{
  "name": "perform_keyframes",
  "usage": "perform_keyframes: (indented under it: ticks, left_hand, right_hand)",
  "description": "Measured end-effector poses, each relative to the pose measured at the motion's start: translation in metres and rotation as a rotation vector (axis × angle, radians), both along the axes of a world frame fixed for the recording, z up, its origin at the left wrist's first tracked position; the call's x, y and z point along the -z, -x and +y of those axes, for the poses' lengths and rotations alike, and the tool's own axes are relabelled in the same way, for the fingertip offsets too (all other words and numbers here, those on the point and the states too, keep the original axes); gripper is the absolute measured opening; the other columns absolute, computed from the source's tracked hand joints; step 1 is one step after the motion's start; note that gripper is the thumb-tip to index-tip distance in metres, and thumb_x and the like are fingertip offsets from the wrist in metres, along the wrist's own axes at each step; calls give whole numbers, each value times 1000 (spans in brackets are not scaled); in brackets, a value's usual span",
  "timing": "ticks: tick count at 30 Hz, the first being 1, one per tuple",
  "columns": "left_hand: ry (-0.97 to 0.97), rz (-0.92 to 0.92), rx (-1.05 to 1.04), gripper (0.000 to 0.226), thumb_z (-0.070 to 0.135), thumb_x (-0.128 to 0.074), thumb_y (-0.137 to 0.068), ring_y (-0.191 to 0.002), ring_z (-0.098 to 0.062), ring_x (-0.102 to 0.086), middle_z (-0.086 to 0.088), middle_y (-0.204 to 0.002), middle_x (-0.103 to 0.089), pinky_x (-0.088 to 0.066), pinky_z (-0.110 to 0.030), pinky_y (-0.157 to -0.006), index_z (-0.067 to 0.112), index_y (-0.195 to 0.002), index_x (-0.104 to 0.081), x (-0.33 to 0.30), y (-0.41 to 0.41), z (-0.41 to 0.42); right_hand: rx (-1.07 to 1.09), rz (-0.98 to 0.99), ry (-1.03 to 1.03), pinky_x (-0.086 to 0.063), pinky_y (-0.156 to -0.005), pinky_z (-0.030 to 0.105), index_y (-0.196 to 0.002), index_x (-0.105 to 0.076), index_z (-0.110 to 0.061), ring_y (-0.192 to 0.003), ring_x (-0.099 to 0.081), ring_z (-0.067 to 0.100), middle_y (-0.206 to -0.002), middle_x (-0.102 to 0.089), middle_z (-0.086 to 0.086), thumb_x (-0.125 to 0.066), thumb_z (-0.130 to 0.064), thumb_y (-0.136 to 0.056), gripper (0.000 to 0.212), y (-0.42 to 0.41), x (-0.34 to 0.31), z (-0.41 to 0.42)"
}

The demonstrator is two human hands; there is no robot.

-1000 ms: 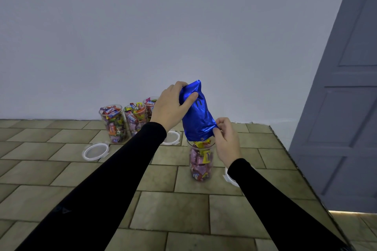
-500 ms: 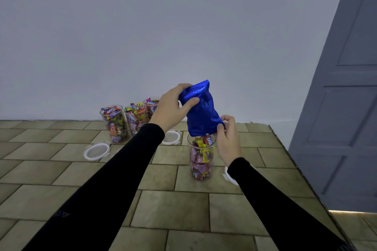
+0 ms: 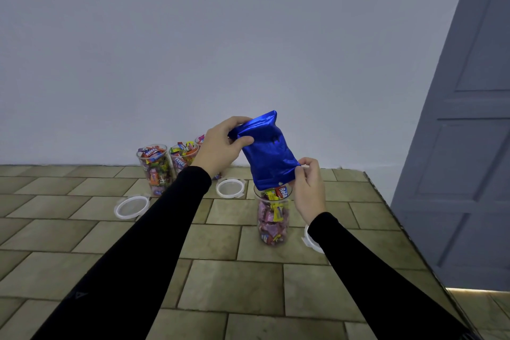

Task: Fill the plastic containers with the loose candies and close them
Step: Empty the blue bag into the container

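A shiny blue candy bag [image 3: 266,154] hangs upside down, its mouth just over a clear plastic container [image 3: 272,218] that holds wrapped candies up to its rim. My left hand [image 3: 220,148] grips the bag's upper end. My right hand [image 3: 309,188] pinches the bag's lower right corner beside the container's mouth. Three more clear containers stand by the wall: one [image 3: 154,167], a second [image 3: 183,159], and a third [image 3: 201,139] mostly hidden behind my left hand. All three brim with candies.
White round lids lie on the tiled surface: one at the left [image 3: 132,206], one in the middle [image 3: 230,188], one [image 3: 310,240] partly under my right sleeve. The surface's right edge [image 3: 397,221] runs beside a grey door [image 3: 463,146].
The bag has tilted, its top end swinging right and slightly up. The candy level in the near container has risen to the rim. Both hands keep their hold.
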State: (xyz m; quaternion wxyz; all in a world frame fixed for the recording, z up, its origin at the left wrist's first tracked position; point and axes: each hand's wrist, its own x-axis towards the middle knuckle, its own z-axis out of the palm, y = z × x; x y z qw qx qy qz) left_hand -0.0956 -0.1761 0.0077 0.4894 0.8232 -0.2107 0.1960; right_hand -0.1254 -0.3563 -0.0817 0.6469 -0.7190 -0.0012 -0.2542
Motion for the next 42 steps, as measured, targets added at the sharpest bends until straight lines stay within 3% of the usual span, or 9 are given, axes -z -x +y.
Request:
perform_keyframes:
  ticks: [6,14,19,23,26,31,34,38,42]
  left_hand:
    - [102,29,6,35,10,-67,-87,-94,-16,-63,7,-106,-67,-53,-39,-84,38,-106,-59,5,0,7]
    - [434,93,101,27,-7,-52,-88,-68,-21,-56,-1,-88,-65,-42,-36,-68,17,-94,-61,15,3,21]
    - [540,208,108,56,-20,-46,-86,-93,-5,-64,3,-123,-56,-52,-28,-73,26,-59,-66,23,5,23]
    - [693,363,137,50,-1,-36,-98,-98,-29,-60,-7,-108,-66,-49,-39,-74,19,-78,-78,37,-4,31]
    - [670,436,104,22,21,-56,-93,-100,-31,-60,-10,-108,-69,-44,-43,-79,12,-100,-74,43,-6,30]
    - [548,341,35,25,3,-58,-93,-108,-21,-63,-3,-114,-66,-53,-33,-90,15,-114,-64,44,1,30]
    - [624,293,-47,25,1,-58,-93,-106,-22,-61,-5,-117,-63,-56,-26,-75,16,-112,-64,44,3,41]
    - [666,211,-235,28,5,-59,-90,-94,-22,-62,-8,-110,-61,-54,-38,-74,16,-116,-63,46,13,77]
    - [689,117,-437,28,1,-56,-91,-78,-8,-59,0,-99,-59,-51,-19,-62,13,-116,-59,51,39,132]
  right_hand:
    - [-21,15,-28,-51,-78,52,-89,-49,-34,-82,-58,25,-87,-59,4,-40,-25,-99,16,1,0,2]
    - [-164,126,-204,-54,-71,39,-95,-53,-23,-71,-64,24,-89,-66,10,-28,-45,-102,34,2,-29,8]
    - [-234,216,-364,-52,-52,26,-101,-49,-16,-74,-59,23,-106,-58,12,-48,-4,-94,14,-5,-49,11]
    - [-171,183,-248,-56,-67,27,-109,-48,-21,-94,-62,21,-115,-57,8,-52,3,-90,31,-9,-45,13]
    - [-151,160,-176,-53,-66,20,-112,-47,-22,-88,-60,15,-114,-54,4,-52,1,-91,31,-8,-41,17]
    - [-81,67,35,-46,-63,12,-116,-42,-23,-89,-58,17,-120,-47,7,-54,-4,-90,35,-5,-39,24]
    - [-45,1,234,-42,-68,11,-123,-44,-17,-89,-53,14,-127,-33,4,-57,-4,-87,41,-4,-42,35]
    - [-48,-144,477,-33,-83,12,-123,-49,-13,-114,-42,18,-128,-36,6,-58,-5,-82,43,-5,-43,72]
    - [-159,-238,594,-41,-95,34,-118,-55,-8,-112,-48,28,-118,-47,10,-57,-11,-77,41,-5,-32,139]
